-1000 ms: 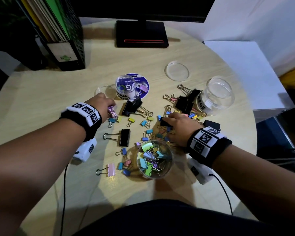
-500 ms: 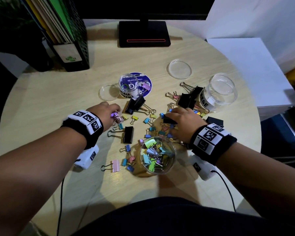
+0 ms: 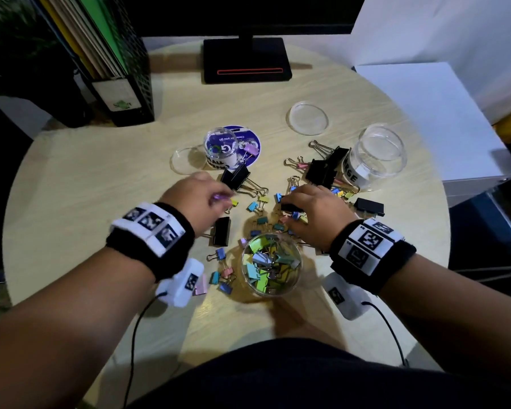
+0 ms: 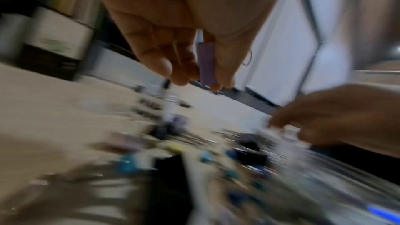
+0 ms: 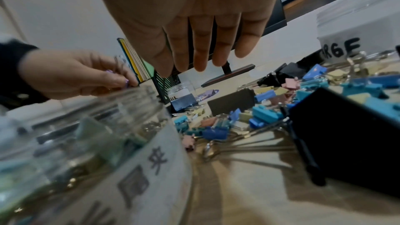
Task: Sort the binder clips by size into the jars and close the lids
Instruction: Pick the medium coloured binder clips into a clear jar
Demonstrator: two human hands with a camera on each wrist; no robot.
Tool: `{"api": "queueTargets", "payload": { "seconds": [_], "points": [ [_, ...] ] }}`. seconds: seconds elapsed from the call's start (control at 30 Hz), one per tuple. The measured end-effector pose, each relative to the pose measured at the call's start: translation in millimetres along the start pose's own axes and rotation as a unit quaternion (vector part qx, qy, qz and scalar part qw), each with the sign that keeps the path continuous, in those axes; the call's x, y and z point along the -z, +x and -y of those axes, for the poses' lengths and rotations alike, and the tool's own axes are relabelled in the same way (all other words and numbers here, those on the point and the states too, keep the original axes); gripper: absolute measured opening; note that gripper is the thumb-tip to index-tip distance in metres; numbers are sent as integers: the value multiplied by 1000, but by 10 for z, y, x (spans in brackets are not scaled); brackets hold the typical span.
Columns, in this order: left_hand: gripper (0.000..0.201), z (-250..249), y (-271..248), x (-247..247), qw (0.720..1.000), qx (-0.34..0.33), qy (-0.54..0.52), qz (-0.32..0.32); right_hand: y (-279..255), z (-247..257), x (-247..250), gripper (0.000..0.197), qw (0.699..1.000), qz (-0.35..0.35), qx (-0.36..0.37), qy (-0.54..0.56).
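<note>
Left hand (image 3: pixel 199 199): pinching a purple binder clip (image 4: pixel 206 63) above the tabletop (image 3: pixel 101 184).
Right hand (image 5: pixel 194 23): hovering over the loose clip pile (image 3: pixel 266 214), fingers straight, gripping nothing.
Front jar (image 3: pixel 271 265): standing open, holding pastel clips.

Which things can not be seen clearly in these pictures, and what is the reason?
- Left wrist view: motion blur smears the clips on the table; only the purple clip pinched by the left hand reads clearly.
- Head view: the right hand covers the clips beneath it.
- Right wrist view: the large jar is cut off by the frame edge, so its label is incomplete.
- Small jar: its label is partly hidden.
</note>
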State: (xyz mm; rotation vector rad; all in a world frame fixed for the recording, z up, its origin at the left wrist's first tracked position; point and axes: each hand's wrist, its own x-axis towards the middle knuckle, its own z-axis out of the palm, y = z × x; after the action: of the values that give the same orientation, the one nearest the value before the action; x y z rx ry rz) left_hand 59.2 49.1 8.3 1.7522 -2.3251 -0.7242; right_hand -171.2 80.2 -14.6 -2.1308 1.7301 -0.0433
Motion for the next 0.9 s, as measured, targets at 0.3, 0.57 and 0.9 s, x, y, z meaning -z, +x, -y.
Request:
{"api": "queueTargets", "payload": {
  "seconds": [0.3,0.57,0.9],
  "points": [
    [45,-404,-207,-419,971,-130,141,141,-132,82,-60,21,993,-71,87,44],
    [25,-10,19,-95,993,-11,-114,36,-352,170,-125,38,983,-26,176,38],
    [26,466,369,-172,980,43,162,103,-345,188,-189,20,975,39,215,-27]
  ]
}}
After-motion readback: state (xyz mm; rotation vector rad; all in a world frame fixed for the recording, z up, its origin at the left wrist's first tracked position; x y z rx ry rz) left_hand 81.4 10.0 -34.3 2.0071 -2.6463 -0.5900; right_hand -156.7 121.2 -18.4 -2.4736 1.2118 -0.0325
